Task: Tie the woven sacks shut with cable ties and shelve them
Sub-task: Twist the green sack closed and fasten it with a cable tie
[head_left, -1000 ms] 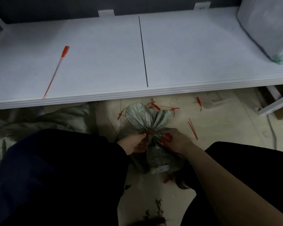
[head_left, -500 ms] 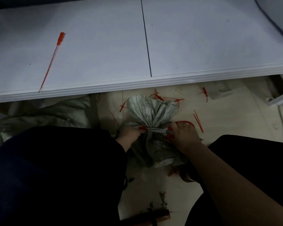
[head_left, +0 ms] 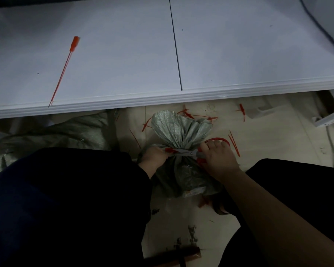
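The woven sack [head_left: 181,130] stands on the floor [head_left: 268,132] just below the white shelf [head_left: 123,54], its neck gathered. The left hand [head_left: 155,157] pinches the red cable tie [head_left: 169,150] at the neck's left side, and the right hand [head_left: 218,157] has its fingers curled through the red handles of the scissors [head_left: 185,152], whose blades lie across the neck. Risk noted: the blades rest against the weave and point at the left fingers, so a hasty snip could sever the tie's loop, slit the sack or nick a finger
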